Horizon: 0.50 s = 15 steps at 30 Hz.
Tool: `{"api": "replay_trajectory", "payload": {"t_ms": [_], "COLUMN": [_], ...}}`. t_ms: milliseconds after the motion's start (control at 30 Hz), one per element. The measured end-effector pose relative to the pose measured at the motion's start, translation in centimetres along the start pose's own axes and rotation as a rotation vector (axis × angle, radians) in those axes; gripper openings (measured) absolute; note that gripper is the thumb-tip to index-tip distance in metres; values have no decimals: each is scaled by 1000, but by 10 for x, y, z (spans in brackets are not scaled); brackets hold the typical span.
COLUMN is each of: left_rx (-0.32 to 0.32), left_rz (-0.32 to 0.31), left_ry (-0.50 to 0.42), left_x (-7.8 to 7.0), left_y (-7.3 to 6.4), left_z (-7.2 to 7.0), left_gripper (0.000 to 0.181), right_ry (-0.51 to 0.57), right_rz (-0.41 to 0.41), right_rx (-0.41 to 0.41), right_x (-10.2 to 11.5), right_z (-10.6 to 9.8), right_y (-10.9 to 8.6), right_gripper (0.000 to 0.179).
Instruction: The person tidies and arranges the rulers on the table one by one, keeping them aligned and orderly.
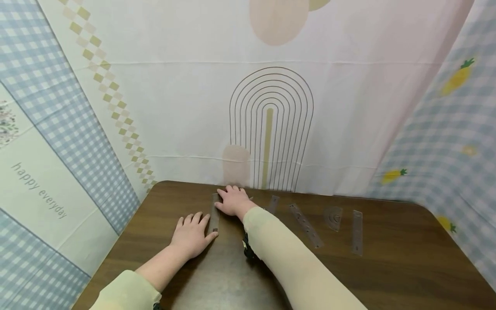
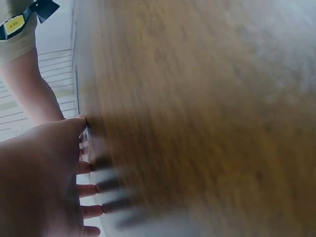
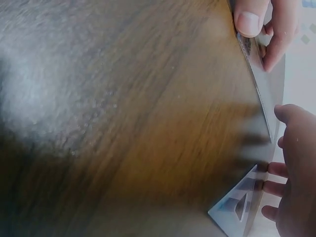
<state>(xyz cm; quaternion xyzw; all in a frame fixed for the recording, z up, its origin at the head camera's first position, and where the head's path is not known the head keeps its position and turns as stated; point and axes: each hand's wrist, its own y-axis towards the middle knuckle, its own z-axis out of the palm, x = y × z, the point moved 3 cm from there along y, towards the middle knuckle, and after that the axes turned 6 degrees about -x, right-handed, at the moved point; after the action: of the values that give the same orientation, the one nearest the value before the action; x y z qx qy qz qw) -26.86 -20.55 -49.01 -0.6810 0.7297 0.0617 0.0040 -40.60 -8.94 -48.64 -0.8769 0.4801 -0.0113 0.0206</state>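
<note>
A clear ruler (image 1: 214, 213) lies lengthwise on the brown table, between my two hands. My left hand (image 1: 190, 234) is spread flat beside it, with the thumb at the ruler's near end and the fingertips along its left side. Near the far end, my right hand (image 1: 234, 201) has its fingers spread, and its thumb reaches toward the ruler's right edge. Under the right hand's outer fingers lies a clear set square (image 3: 229, 212) with a triangular cut-out, mostly hidden in the head view. Neither hand is curled round anything.
Right of the right forearm lie a partly covered clear strip (image 1: 274, 202), a slanted clear ruler with holes (image 1: 306, 226), a clear protractor (image 1: 333, 218) and another clear ruler (image 1: 358, 232). A printed cloth (image 1: 186, 107) hangs behind the wooden table (image 1: 391, 254).
</note>
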Motion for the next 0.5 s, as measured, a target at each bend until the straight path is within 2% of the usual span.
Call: {"api": "replay_trajectory", "payload": {"t_ms": [333,500], "left_rx": [9,25], "left_rz": [3,3], "left_ry": [2,-6], "left_x": [-1,0], "left_y": [1,1], "left_z": [0,1], "left_gripper": [71,71], "right_ry": [11,89], "right_rz": [18,40], "right_rx": [-28,-46], "right_x": [0,-1], "right_z": [0,0], "right_y": [-1,0], "right_gripper": [59,53]}}
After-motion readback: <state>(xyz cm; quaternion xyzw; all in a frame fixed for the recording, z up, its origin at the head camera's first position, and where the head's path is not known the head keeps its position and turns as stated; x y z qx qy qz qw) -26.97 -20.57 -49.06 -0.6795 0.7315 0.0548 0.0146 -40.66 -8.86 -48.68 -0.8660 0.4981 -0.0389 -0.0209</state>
